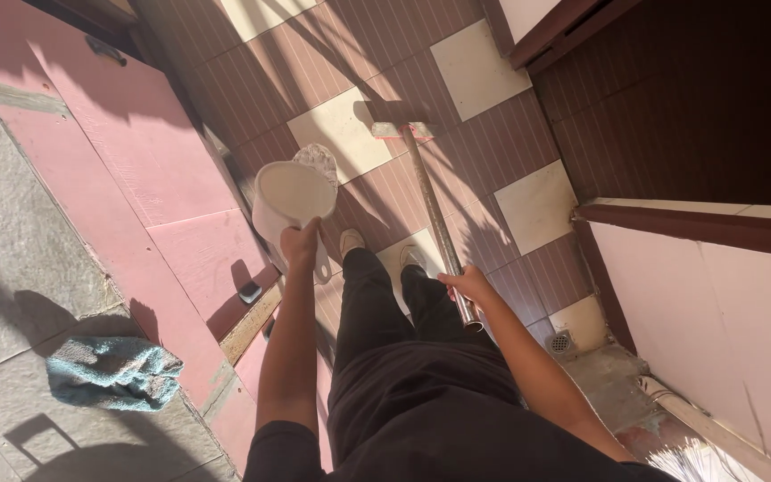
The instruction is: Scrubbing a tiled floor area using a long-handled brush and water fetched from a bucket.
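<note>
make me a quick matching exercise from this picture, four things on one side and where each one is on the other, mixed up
Things:
1. white scoop
2. long-handled floor tool
3. blue-green cloth
4. floor drain

Places:
A. lying crumpled on the grey stone ledge
B. set in the floor by the white wall's corner
C. held in the left hand
D. held by its metal pole in the right hand

Pairs: 1-C, 2-D, 3-A, 4-B
</note>
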